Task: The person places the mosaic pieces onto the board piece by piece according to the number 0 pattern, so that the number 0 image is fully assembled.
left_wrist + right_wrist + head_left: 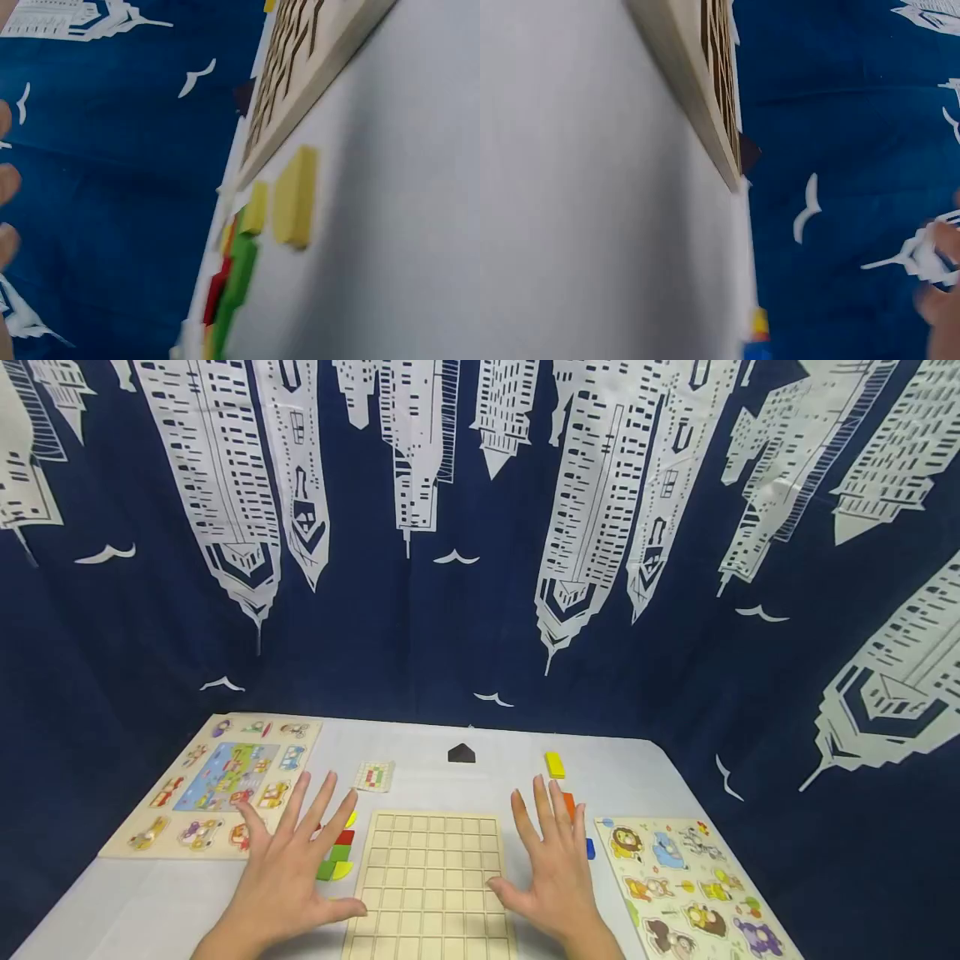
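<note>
I judge the work is only at its start: every cell of the pale wooden grid board (429,881) is empty, and the coloured wooden blocks (337,856) lie outside it. My left hand (288,868) and right hand (553,864) hover with fingers spread apart, holding nothing. The board lies on the white bench (487,768) between my thumbs. The blocks are just under my left fingers; a yellow block (554,764) lies beyond my right fingertips.
</note>
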Demonstrator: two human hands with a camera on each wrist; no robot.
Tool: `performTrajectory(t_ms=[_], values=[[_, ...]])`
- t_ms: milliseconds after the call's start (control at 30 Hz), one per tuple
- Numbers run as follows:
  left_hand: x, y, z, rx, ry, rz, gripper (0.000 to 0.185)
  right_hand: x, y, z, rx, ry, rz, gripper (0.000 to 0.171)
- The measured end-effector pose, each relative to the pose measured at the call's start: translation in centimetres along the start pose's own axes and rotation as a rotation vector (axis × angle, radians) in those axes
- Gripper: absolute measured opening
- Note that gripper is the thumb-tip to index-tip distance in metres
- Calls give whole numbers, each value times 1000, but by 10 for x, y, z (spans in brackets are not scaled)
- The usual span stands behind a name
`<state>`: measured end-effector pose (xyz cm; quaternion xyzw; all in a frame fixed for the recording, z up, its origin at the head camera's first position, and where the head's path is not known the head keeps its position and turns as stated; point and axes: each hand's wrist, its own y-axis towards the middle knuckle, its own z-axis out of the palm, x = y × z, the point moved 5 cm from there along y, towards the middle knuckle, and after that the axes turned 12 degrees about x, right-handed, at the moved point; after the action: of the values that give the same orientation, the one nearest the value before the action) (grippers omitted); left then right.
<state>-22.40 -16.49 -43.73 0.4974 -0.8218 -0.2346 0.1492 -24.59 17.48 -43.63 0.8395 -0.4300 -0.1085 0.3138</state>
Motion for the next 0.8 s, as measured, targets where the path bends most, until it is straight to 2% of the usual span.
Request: performTrajectory(t_ms=[67, 133, 200, 267, 300, 400, 533, 700, 800], values=[[4, 1, 7, 45, -117, -70, 114, -8, -2, 8, 55, 133, 65, 81], [11, 2, 16, 82, -250, -168, 92, -17, -4, 19, 116, 309, 154, 68], [19, 1, 26, 112, -365, -280, 71, -24, -6, 33, 182, 432, 254, 58], [26, -2, 34, 128, -428, -374, 53, -28, -8, 46, 268, 457, 337, 45], [29, -3, 37, 141, -437, -406, 47, -29, -9, 51, 308, 434, 357, 39], [37, -4, 44, 193, -484, -495, 39, -28, -10, 61, 398, 352, 370, 32], [46, 7, 52, 248, -486, -575, 40, -25, -10, 67, 444, 332, 348, 29], [50, 31, 65, 296, -367, -579, 42, -27, -13, 67, 483, 332, 368, 28], [50, 35, 75, 291, -321, -603, 42, -28, -13, 66, 494, 331, 380, 29]])
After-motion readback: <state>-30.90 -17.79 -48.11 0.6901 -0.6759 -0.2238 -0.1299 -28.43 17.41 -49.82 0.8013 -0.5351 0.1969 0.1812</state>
